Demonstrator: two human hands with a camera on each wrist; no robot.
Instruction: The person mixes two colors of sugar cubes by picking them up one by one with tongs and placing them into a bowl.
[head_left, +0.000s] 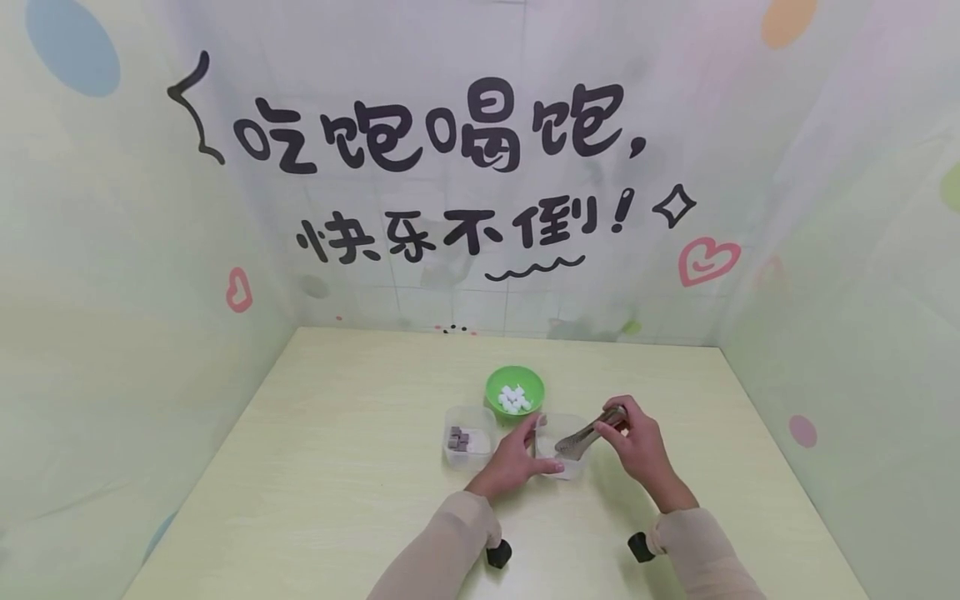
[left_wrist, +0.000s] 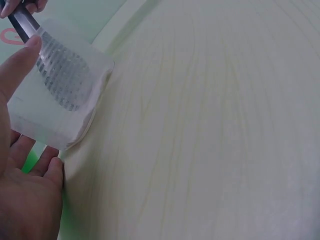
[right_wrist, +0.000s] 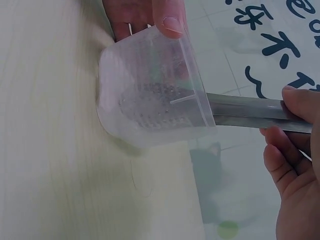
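Observation:
My left hand (head_left: 513, 463) holds a clear plastic container (head_left: 572, 472) by its side, with the thumb at the rim and the fingers against the wall. Metal tongs (head_left: 583, 439) are in my right hand (head_left: 639, 446), gripped between thumb and fingers near the top. Their perforated ends reach down inside the container, as the cloudy wall (right_wrist: 112, 75) shows in the right wrist view. Something white lies in the container near the tong tips. From the left wrist view, the ridged tong end (left_wrist: 65, 80) shows blurred through the plastic.
Left of my left hand stands a second clear container (head_left: 483, 423) with several greyish-purple cubes (head_left: 458, 439) at one side. Behind both containers is a green bowl (head_left: 515, 373) holding several white pieces (head_left: 514, 400). A printed curtain (head_left: 465, 292) borders the pale wooden table (head_left: 337, 433).

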